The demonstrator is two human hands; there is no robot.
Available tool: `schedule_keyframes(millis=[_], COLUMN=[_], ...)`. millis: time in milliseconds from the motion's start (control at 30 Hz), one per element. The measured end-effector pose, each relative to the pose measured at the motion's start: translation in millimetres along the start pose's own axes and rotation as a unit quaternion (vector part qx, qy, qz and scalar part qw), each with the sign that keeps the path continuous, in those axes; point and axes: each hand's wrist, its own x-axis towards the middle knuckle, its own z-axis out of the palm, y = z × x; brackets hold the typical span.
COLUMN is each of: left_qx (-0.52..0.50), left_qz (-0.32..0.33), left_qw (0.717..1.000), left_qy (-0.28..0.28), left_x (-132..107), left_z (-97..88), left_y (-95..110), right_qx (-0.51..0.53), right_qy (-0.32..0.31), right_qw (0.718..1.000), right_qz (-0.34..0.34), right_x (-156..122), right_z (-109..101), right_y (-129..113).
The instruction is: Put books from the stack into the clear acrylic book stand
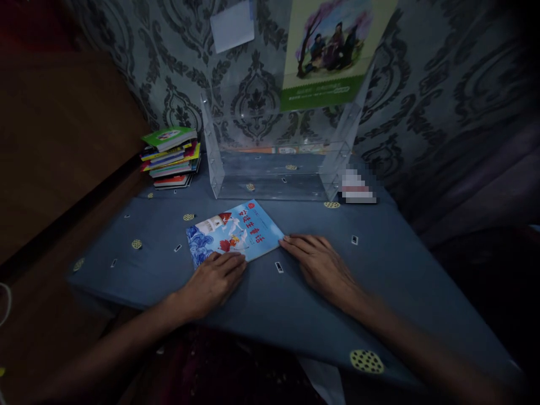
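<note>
A thin picture book (236, 233) with a blue cover, red title characters and a drawn wave lies face up on the cloth-covered table (160, 275), turned at an angle. My left hand (217, 278) rests over its near edge, fingers laid flat on the cover and close together, the thumb hidden. At the book's right corner are the fingertips of my right hand (316, 261). Those fingers are stretched out and touch the corner, while the palm is low over the cloth. Whether either thumb is under the book cannot be seen.
Behind the book stands a clear acrylic rack (278, 188). A pile of books (172, 160) is at the back left, and a partly blurred-out item (358, 188) sits right of the rack. A poster (329, 56) and a white paper (233, 27) are on the patterned wall.
</note>
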Motion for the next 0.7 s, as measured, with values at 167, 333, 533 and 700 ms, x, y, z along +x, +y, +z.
schedule_keyframes(millis=[167,333,533,700], left_qx=[-0.016,-0.028,-0.025,-0.015], left_qz=[-0.017,-0.036,-0.03,-0.038], left_qw=[1.0,0.999,0.999,0.998], left_qy=[0.014,0.026,0.032,0.036], left_x=[-26,-48,-60,-67], left_z=[-6.2,-10.8,-17.1,-16.8], left_y=[-3,-6,-7,-5], right_qx=[-0.002,0.002,0.005,0.01], right_qy=[-0.003,-0.001,-0.007,-0.002], right_qw=[1.0,1.0,1.0,1.0], right_qz=[0.0,-0.001,0.003,0.005], right_x=[1,0,0,0], right_z=[0,2,3,5], right_y=[-1,0,1,1])
